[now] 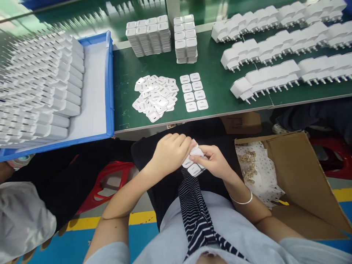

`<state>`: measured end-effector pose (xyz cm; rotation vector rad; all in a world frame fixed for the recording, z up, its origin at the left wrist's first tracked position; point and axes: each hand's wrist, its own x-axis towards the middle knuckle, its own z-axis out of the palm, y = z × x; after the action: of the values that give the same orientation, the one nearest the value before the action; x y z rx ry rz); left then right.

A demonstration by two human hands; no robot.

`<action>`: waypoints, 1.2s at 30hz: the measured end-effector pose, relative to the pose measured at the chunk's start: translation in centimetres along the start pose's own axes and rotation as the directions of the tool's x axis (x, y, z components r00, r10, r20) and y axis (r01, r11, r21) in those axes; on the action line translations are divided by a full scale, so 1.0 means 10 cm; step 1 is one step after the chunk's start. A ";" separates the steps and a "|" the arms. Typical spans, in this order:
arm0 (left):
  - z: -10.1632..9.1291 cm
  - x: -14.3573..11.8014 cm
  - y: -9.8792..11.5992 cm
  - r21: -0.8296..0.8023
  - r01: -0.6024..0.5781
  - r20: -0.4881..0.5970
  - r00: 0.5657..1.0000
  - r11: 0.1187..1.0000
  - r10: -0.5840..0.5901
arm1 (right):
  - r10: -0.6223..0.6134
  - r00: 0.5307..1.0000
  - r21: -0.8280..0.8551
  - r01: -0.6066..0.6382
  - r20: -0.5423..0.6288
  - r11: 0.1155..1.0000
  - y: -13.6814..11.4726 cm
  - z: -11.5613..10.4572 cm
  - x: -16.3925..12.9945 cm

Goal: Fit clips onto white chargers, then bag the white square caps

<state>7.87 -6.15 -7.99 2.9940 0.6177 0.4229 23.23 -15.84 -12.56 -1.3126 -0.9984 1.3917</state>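
Down over the lap, both hands meet on a small strip of white labelled plates (pixel 194 164). The left hand (pixel 171 150) curls its fingers over the far end of the strip, gripping it from above, while the right hand (pixel 213 161) pinches the near right side between thumb and fingertips; a thin bangle (pixel 242 201) circles the right wrist. The strip sits between the two hands, just near of the table edge and well below the tabletop, above dark trousers and a striped cloth (pixel 196 212).

On the green table (pixel 217 91), straight beyond the hands, lie a loose heap of similar white plates (pixel 155 97) and, just right of it, a tidy two-column grid of plates (pixel 194 91) lying flat with print facing up. Farther back stand two stacked blocks of white covers (pixel 162 35). Right of these, three long rows of white plug adapters (pixel 283 51) lie on their sides with prongs pointing toward the near edge.

At the left, a blue tray (pixel 110 84) overhangs the table edge, packed with rows of white charger bodies (pixel 35 91); its right part shows bare white lining. At the near right, on the floor, an open cardboard box (pixel 302 176) holds white backing sheets with brownish scraps. A red stool (pixel 110 183) shows at the left beside the knees, and a yellow floor stripe (pixel 137 218) runs under the arms.
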 end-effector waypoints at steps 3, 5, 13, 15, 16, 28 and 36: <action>0.01 -0.01 0.02 -0.329 0.044 0.171 0.985 0.943 0.014 | -0.055 0.998 -0.057 0.057 0.036 0.997 -0.01 0.02 0.01; -0.02 -0.02 -0.02 -0.501 0.139 0.255 0.967 0.854 -0.007 | -0.039 0.995 -0.028 0.042 0.090 0.999 -0.01 0.02 0.01; -0.07 -0.02 -0.31 -0.523 0.274 0.103 0.960 0.807 -0.260 | -0.065 0.975 0.118 0.041 0.212 0.992 -0.01 -0.06 -0.06; -0.11 -0.01 -0.58 -0.300 0.317 -0.148 0.916 0.900 -0.373 | -0.046 0.974 0.126 0.018 0.220 0.992 0.00 -0.07 -0.09; -0.14 0.00 -0.75 -0.192 0.373 -0.273 0.868 0.908 -0.415 | -0.016 0.977 0.132 -0.012 0.211 0.991 0.01 -0.07 -0.10; -0.02 0.56 -1.76 0.035 0.725 -0.277 0.668 0.688 -0.690 | 0.106 0.991 0.118 -0.097 -0.076 0.988 0.00 0.07 0.11; -0.23 0.34 -1.04 -0.184 0.495 -0.449 0.726 0.849 -0.520 | 0.112 0.979 0.131 -0.090 -0.171 0.987 -0.02 0.10 0.14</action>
<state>6.26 4.72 -6.03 2.4881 1.3934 1.1242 22.28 -14.35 -12.61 -1.3843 -0.7237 1.3624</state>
